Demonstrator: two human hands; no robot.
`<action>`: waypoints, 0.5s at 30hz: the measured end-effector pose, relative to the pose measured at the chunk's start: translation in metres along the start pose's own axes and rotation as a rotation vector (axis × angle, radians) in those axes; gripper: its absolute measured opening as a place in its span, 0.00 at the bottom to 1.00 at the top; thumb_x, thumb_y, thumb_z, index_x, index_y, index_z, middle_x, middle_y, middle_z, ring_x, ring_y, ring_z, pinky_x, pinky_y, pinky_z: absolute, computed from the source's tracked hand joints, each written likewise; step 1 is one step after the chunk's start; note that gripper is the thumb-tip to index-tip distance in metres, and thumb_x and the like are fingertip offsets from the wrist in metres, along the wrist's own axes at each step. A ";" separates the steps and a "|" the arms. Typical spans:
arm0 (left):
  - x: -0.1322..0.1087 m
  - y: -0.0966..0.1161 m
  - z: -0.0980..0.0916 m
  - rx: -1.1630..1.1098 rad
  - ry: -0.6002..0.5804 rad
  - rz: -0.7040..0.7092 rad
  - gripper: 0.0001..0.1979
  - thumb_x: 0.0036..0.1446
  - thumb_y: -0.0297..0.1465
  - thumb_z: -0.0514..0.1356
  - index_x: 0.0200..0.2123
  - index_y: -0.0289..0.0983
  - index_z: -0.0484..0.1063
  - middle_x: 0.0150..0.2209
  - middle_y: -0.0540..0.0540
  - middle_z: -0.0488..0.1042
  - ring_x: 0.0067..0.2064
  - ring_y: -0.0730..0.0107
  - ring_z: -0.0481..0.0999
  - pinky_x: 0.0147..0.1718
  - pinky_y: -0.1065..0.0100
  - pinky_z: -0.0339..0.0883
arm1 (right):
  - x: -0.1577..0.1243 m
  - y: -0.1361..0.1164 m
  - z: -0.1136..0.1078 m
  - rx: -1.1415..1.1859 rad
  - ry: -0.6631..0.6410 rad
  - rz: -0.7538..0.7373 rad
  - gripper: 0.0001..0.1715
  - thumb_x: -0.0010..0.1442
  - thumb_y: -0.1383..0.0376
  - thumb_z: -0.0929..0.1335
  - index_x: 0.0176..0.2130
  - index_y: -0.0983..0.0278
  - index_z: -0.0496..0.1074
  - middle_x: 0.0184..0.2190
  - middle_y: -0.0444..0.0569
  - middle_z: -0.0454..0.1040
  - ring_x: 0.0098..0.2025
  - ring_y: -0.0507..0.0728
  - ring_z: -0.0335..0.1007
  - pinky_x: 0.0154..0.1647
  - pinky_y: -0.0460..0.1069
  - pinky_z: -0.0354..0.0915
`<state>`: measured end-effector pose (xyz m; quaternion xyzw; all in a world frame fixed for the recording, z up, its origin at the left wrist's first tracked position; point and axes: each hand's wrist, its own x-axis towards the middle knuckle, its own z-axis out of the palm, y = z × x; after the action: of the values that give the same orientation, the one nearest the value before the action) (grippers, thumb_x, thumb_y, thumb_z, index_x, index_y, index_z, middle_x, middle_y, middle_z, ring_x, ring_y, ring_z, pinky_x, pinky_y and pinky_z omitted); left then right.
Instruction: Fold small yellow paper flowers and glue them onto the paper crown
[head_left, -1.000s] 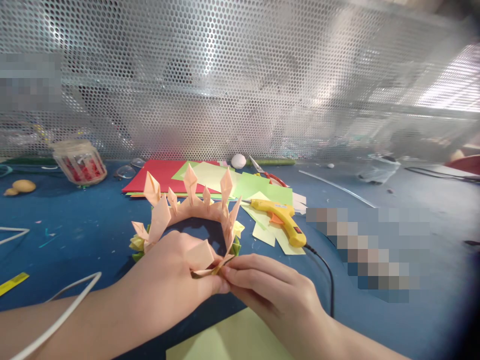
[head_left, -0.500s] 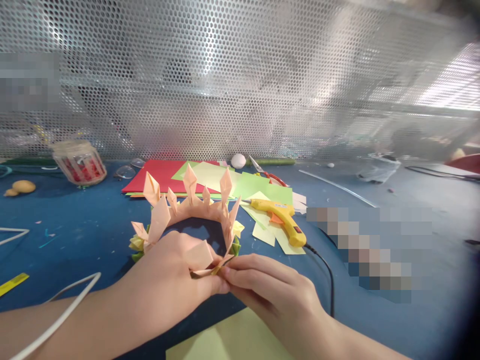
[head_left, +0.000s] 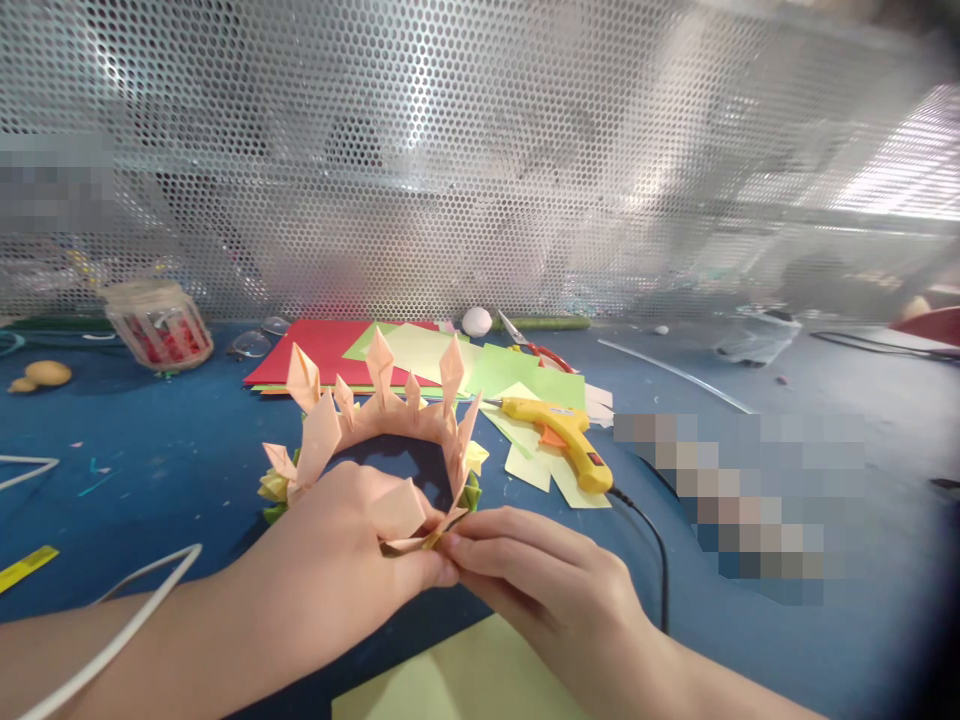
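A ring of folded peach paper points (head_left: 379,415), like a crown, stands on the blue table (head_left: 187,450), with small yellow and green folded bits at its base. My left hand (head_left: 337,570) is closed round the ring's near edge. My right hand (head_left: 540,580) pinches the same near edge between thumb and fingertips, right beside the left thumb. Both hands meet at a folded peach piece (head_left: 409,515) at the ring's front.
A yellow glue gun (head_left: 562,440) lies right of the ring, its black cord running past my right hand. Red and green paper sheets (head_left: 330,350), scissors (head_left: 529,340) and a white ball (head_left: 476,322) lie behind. A jar (head_left: 159,322) stands far left; a perforated metal screen (head_left: 480,150) closes the back.
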<state>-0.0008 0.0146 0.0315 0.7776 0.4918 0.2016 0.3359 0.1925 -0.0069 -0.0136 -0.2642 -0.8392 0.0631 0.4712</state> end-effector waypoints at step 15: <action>0.000 0.000 -0.001 0.060 -0.042 -0.037 0.06 0.51 0.37 0.67 0.28 0.43 0.81 0.32 0.50 0.84 0.40 0.55 0.82 0.34 0.68 0.73 | 0.002 0.000 -0.001 0.005 -0.001 0.019 0.17 0.72 0.61 0.62 0.39 0.64 0.77 0.34 0.52 0.82 0.35 0.53 0.82 0.39 0.42 0.77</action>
<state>-0.0016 0.0153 0.0323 0.7823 0.5047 0.1643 0.3261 0.1920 -0.0058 -0.0116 -0.2708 -0.8368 0.0700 0.4707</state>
